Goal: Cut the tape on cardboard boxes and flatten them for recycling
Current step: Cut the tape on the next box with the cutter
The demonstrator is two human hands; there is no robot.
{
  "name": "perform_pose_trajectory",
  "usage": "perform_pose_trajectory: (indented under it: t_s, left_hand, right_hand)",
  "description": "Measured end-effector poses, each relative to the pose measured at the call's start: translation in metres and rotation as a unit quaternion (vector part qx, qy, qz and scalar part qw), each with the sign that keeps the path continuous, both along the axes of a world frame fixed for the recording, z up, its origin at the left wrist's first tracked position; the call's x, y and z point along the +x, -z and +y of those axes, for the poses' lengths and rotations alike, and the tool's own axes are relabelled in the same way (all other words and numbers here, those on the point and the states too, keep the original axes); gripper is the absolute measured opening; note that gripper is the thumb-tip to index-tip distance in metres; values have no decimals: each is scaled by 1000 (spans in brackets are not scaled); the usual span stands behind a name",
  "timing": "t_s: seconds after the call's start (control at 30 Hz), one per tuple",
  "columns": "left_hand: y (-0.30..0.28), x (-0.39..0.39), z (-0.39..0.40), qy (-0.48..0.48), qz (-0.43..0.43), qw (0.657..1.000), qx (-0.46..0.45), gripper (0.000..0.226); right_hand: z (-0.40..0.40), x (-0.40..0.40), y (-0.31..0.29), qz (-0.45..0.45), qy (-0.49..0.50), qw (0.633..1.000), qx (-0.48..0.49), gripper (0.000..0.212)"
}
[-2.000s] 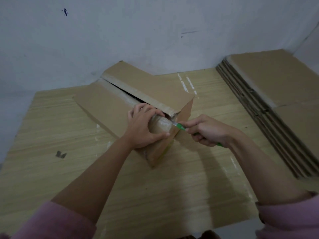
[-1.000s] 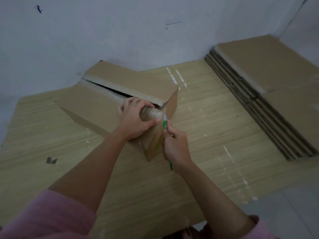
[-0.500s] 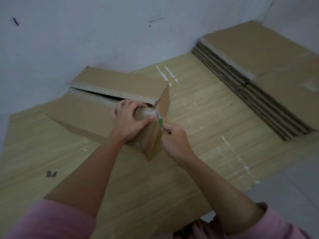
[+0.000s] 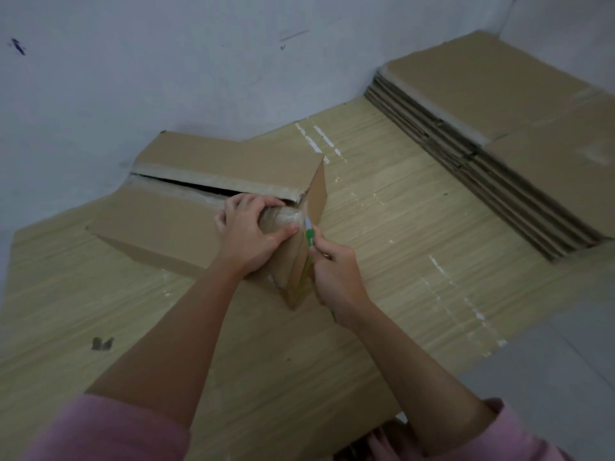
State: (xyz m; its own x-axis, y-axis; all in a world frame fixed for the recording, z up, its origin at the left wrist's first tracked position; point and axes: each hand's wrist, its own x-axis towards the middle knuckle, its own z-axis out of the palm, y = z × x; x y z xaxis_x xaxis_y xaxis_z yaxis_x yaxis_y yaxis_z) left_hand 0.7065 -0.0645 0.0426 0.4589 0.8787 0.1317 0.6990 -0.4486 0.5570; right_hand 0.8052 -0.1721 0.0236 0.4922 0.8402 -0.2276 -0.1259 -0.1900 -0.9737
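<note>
wall behind box, open mat right

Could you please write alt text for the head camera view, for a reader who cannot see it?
A person's left hand grips the taped corner of a cardboard box on a wood-grain floor mat, while the right hand holds a green cutter against the tape. A stack of flattened boxes lies to the right, by the wall.

Legible text, labels, brands, numbers, signs: none. Cardboard box, plain brown faces, no print. Flattened cardboard stack, no readable markings.
</note>
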Motion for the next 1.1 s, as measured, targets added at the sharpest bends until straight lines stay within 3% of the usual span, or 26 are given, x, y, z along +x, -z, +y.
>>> perform_pose_trajectory:
  t_s: [0.2, 0.33, 0.5, 0.6, 0.7, 0.8, 0.9, 1.0, 1.1]
  left_hand:
    - [-3, 1, -1, 4, -10, 1000, 0, 73]
    - [-6, -2, -2, 13, -12, 1000, -5, 73]
    - [-10, 7, -7, -14, 121, 993, 10, 76]
    - [-7, 8, -9, -18, 135, 987, 86, 61]
    - [-8, -3, -6, 4, 89, 991, 99, 62]
    - [-9, -12, -3, 17, 59, 995, 79, 63]
    - [-8, -22, 1, 34, 52, 995, 72, 64]
    - [-10, -33, 3, 103, 127, 983, 84, 79]
    - [-14, -46, 2, 188, 211, 954, 97, 72]
  right_hand:
    - [-8, -15, 1, 6, -35, 999, -30, 25]
    - [-8, -19, -2, 2, -27, 999, -34, 30]
    - [-24, -15, 5, -70, -20, 997, -15, 37]
    - [-29, -8, -1, 26, -53, 998, -26, 36]
    - [-33, 2, -8, 125, -108, 983, -77, 36]
    - [-36, 0, -8, 24, -122, 989, -75, 35]
    - [-36, 4, 4, -98, -64, 991, -66, 39]
    - [-26, 9, -3, -272, -75, 959, -39, 43]
    - [-2, 5, -26, -375, -92, 922, 32, 34]
